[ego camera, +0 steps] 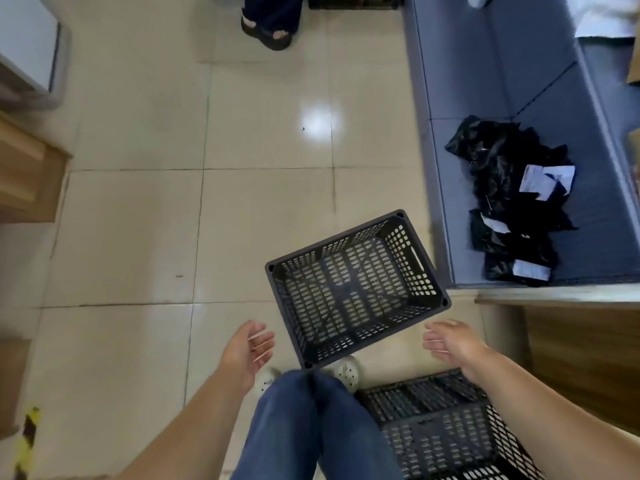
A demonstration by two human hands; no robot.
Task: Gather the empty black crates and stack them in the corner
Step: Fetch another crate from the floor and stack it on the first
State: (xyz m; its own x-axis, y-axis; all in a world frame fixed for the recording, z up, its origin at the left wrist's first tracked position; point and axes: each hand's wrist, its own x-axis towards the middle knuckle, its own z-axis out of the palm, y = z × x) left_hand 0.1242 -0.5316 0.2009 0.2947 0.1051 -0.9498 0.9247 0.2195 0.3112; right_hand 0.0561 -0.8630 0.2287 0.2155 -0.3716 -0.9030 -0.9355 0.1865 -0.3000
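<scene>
Both hands (251, 348) (450, 341), fingers relaxed, flank the seemingly untouched black crate (356, 289).

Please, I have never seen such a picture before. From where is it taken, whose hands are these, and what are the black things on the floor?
A camera worn on a person's head took it, looking down. The left hand and right hand belong to that person; both are open and hold nothing. Between them an empty black crate sits on the tiled floor, in front of the person's shoes. More black crates are at the lower right. Black bags with white labels lie on a grey surface to the right.
</scene>
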